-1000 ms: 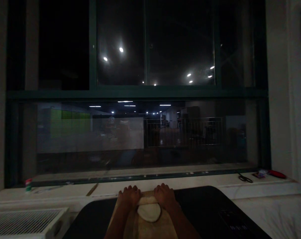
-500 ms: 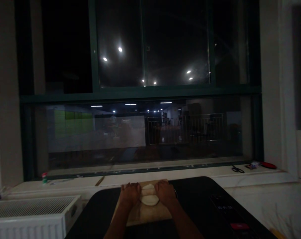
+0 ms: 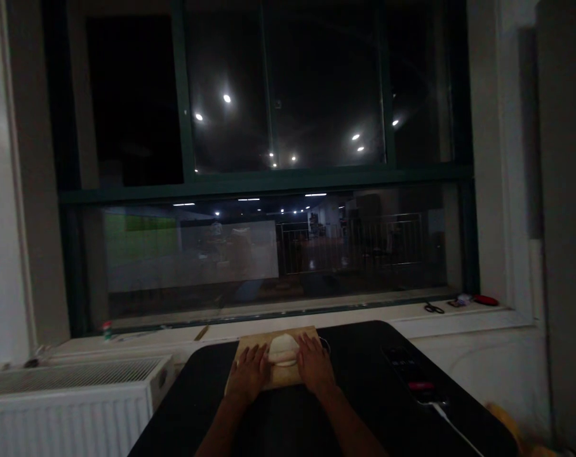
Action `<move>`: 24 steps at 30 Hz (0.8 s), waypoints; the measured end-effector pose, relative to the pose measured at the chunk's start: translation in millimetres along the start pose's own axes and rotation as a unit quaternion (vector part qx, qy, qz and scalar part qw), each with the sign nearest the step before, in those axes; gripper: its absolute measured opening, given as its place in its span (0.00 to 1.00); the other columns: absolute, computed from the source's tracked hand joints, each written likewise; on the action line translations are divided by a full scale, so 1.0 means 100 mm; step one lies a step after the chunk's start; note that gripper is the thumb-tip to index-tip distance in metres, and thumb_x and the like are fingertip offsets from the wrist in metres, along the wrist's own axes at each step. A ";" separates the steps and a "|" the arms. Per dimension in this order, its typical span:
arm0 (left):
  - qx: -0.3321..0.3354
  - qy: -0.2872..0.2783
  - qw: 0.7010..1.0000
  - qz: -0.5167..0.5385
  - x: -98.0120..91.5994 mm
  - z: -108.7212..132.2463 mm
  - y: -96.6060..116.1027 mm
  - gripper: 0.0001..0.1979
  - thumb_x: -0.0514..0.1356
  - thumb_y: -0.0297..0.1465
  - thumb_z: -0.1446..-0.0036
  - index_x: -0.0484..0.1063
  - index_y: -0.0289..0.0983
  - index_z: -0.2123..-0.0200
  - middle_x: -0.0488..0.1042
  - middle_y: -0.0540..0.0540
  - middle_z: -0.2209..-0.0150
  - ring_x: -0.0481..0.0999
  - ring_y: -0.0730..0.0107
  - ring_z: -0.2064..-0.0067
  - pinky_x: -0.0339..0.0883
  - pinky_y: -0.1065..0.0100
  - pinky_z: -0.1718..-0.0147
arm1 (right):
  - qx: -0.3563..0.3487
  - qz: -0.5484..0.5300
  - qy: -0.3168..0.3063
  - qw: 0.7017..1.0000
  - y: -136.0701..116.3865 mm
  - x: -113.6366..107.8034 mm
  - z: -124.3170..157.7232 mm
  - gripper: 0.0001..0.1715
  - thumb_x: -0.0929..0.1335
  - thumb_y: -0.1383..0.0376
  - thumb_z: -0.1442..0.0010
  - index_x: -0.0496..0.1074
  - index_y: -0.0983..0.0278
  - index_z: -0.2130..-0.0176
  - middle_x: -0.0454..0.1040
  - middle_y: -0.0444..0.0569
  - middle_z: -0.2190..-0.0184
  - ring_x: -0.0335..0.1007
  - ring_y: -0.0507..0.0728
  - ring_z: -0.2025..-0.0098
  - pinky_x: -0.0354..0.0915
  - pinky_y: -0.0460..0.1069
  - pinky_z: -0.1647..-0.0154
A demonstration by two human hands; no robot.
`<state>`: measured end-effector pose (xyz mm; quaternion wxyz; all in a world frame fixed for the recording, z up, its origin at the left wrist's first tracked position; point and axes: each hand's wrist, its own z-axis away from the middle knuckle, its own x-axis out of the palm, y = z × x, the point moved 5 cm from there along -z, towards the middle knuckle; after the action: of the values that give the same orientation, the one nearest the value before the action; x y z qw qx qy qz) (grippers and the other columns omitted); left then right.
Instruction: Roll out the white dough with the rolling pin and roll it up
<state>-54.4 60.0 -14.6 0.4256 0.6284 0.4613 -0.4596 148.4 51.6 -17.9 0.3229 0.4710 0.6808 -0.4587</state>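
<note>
A pale, flat round of dough (image 3: 284,343) lies on a wooden board (image 3: 288,378) on the black table. Across the dough's near part runs a light rolling pin (image 3: 284,358); its ends are hidden under my hands. My left hand (image 3: 250,371) rests on the left end, fingers stretched forward and slightly spread. On the other end lies my right hand (image 3: 315,363), its fingers also extended and flat rather than wrapped round. Dim light blurs the fine detail.
The black tabletop (image 3: 206,387) carries a phone (image 3: 409,374) with a white cable at right. On the windowsill are scissors (image 3: 433,308), a red object (image 3: 486,299) and a small red-capped container (image 3: 107,330). A white radiator (image 3: 73,400) stands at left.
My hands and the rolling pin have moved from the dough's far part to its near part. My fingers have straightened from a curled pose. The whole view has also shifted.
</note>
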 end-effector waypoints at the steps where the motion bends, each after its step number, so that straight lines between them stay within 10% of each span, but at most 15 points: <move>1: -0.003 -0.002 1.000 0.002 0.01 0.05 0.00 0.29 0.37 0.42 0.28 0.53 0.45 0.28 0.55 0.46 0.26 0.50 0.50 0.26 0.54 0.44 0.32 | 0.000 -0.002 -0.002 1.000 0.00 -0.02 0.04 0.31 0.55 0.60 0.29 0.61 0.57 0.31 0.55 0.44 0.27 0.49 0.64 0.27 0.53 0.65 0.31; 12: -0.009 -0.016 1.000 -0.019 -0.06 0.45 0.09 0.30 0.38 0.44 0.29 0.46 0.48 0.26 0.44 0.51 0.24 0.39 0.52 0.24 0.47 0.45 0.29 | -0.026 0.029 0.005 0.999 -0.15 -0.17 0.34 0.29 0.57 0.64 0.31 0.68 0.64 0.36 0.67 0.57 0.33 0.53 0.63 0.28 0.39 0.66 0.27; 24: 0.032 0.002 0.999 0.010 -0.10 0.25 0.12 0.29 0.37 0.44 0.29 0.58 0.48 0.30 0.61 0.49 0.29 0.53 0.54 0.27 0.47 0.40 0.30 | -0.078 0.044 0.003 0.996 -0.23 -0.11 0.06 0.31 0.55 0.56 0.27 0.71 0.67 0.38 0.72 0.59 0.38 0.71 0.64 0.39 0.64 0.55 0.38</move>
<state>-49.3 32.0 -8.5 0.4088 0.6476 0.4404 -0.4686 131.1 39.7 -3.3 0.3764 0.4751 0.6941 -0.3883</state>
